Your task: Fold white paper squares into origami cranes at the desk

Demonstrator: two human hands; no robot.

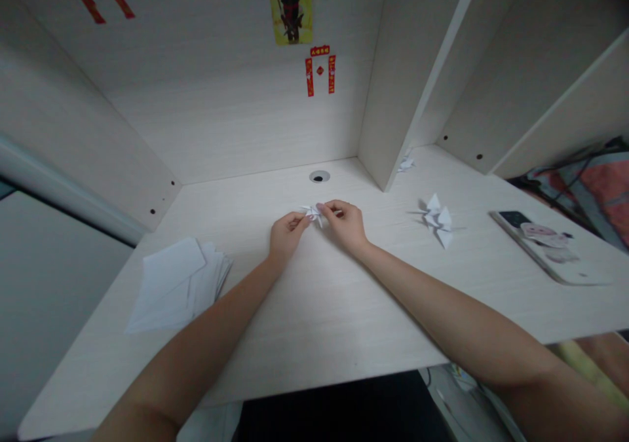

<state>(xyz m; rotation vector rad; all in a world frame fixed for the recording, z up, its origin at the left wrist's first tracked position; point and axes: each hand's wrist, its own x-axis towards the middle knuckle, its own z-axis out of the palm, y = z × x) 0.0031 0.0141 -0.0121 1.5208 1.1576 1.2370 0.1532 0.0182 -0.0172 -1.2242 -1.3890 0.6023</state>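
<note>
Folded paper [313, 215] between both hands [289, 232] [346, 226]

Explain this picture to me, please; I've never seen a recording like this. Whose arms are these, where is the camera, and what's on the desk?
No machine here: these are a person's own bare arms, filmed by one camera worn on their head, looking forward and down. Their left hand and right hand hold a small white folded-paper figure between them. On the pale wood-grain desk lie a stack of white paper to the left, a paper crane to the right, and a smartphone beyond it.
</note>
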